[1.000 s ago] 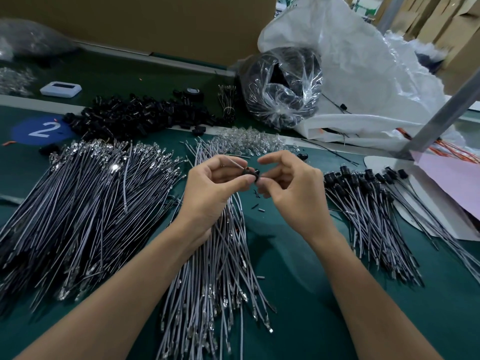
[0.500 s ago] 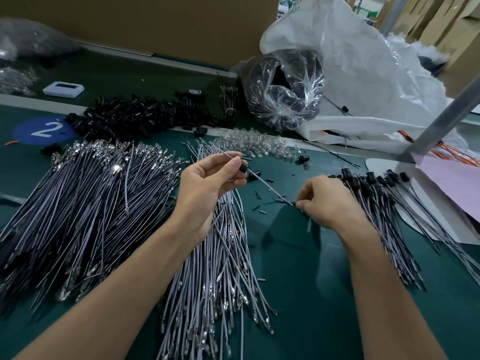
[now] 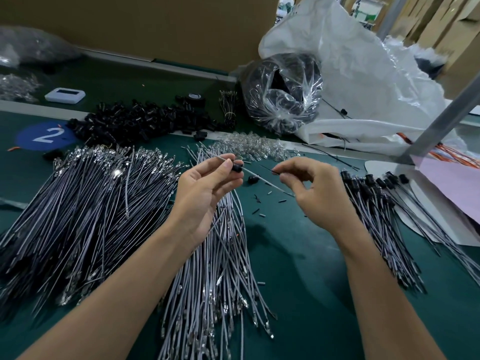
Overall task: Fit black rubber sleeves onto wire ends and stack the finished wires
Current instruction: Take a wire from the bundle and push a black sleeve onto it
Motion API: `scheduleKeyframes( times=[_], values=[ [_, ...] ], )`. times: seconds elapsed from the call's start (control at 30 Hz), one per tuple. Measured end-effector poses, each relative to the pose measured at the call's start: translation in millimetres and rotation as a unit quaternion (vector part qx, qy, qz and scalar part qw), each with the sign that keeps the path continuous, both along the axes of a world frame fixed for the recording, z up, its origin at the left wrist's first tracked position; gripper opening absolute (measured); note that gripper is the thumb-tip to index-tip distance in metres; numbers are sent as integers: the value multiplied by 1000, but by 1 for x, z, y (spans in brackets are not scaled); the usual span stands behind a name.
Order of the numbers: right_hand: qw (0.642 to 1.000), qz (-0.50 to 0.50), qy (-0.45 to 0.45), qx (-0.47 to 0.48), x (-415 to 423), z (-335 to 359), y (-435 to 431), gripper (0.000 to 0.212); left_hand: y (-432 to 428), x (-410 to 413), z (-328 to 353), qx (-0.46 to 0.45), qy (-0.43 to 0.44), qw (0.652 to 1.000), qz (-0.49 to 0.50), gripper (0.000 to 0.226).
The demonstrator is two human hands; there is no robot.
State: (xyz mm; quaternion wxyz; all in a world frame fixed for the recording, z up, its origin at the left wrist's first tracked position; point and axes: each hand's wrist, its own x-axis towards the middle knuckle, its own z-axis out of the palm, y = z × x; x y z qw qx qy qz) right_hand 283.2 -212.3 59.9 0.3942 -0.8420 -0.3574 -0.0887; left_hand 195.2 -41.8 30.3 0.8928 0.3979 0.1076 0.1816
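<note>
My left hand (image 3: 207,185) pinches a black rubber sleeve (image 3: 237,168) between thumb and fingertips. A grey wire (image 3: 262,179) runs through the sleeve and slants down to the right, toward my right palm. My right hand (image 3: 319,196) hovers just right of it, thumb and forefinger pinching a thin black piece (image 3: 271,170). Bare grey wires lie in a large pile (image 3: 91,216) on the left and a smaller pile (image 3: 213,276) under my left wrist. Wires with black sleeves fitted are stacked (image 3: 376,209) at the right. Loose black sleeves are heaped (image 3: 145,123) at the back.
A clear bag of black parts (image 3: 283,97) and a big white plastic bag (image 3: 363,74) stand behind. Clear small parts (image 3: 254,149) lie near them. A white device (image 3: 65,95), a blue "2" sticker (image 3: 46,136), a slanted metal post (image 3: 441,120) and a pink sheet (image 3: 454,183) border the green mat.
From working together at the sleeve, my right hand pulled away down to the right along the wire. It has since risen back toward my left hand, which stayed put.
</note>
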Motion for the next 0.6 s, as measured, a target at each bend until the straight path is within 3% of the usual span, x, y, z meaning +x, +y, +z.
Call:
scheduleKeyframes(
  times=[0.17,0.33,0.47,0.6],
  values=[
    [998,-2,-37,57,-5,2,1,14,5,-1,0,-81,-11,997,-12,21],
    [979,-14,-88,184,-11,9,-1,7,6,0,-1,-99,-10,995,28,21],
    [964,-5,-211,159,-22,8,5,4,5,0,-2,-67,-7,996,64,21],
    [963,-30,-251,88,-26,-3,16,2,1,1,-2,-34,-17,995,88,20]
  ],
)
